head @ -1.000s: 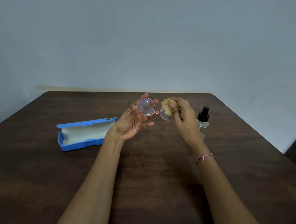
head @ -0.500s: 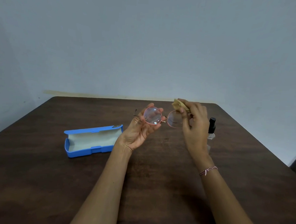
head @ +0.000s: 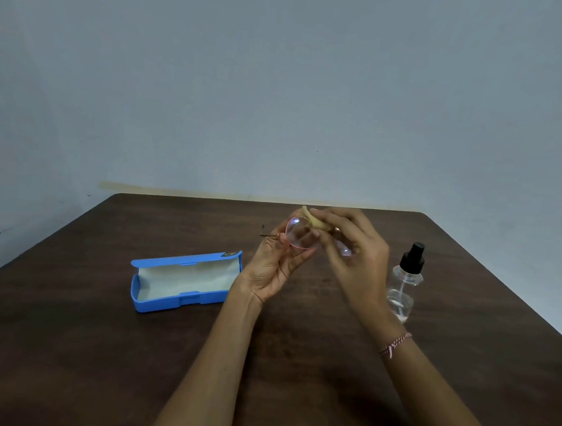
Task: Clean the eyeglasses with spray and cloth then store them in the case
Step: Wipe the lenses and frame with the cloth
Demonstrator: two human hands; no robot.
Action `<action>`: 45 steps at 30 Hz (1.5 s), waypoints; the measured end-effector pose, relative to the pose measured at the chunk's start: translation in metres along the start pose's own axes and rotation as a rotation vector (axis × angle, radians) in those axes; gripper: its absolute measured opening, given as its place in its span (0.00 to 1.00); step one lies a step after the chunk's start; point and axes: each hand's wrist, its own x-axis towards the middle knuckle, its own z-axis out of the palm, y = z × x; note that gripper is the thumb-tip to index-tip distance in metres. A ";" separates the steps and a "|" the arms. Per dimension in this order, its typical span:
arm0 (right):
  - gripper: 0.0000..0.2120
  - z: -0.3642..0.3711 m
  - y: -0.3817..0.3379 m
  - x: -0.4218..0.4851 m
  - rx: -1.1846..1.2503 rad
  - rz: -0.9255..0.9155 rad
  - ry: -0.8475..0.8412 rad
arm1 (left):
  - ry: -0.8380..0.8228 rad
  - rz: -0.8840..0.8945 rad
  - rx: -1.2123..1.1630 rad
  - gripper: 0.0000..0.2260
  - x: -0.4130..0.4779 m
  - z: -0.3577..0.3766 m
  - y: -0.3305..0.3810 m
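The right hand (head: 355, 252) is blurred and covers most of the second lens of the glasses (head: 299, 236). Much of the yellow cloth (head: 315, 221) is hidden inside its fingers. The spray bottle (head: 404, 284) is partly hidden behind the right wrist. Both forearms are cut off by the bottom edge.

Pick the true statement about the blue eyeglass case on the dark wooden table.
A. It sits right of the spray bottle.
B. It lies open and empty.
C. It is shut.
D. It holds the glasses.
B: the blue hard-shell eyeglass case lies open, its pale lining bare, while the left hand holds the round pink-rimmed glasses.
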 end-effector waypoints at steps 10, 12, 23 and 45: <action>0.13 -0.003 -0.003 0.004 0.565 0.544 0.062 | -0.001 -0.010 0.070 0.26 0.001 0.004 0.001; 0.12 -0.004 -0.003 0.004 0.716 0.645 0.049 | 0.006 -0.006 0.065 0.26 0.001 0.004 0.002; 0.12 -0.009 0.001 0.009 0.811 0.736 0.089 | 0.019 -0.003 0.055 0.26 0.001 0.004 0.001; 0.18 0.006 0.006 -0.009 -0.249 -0.131 -0.119 | 0.021 0.041 0.088 0.28 0.002 -0.001 0.002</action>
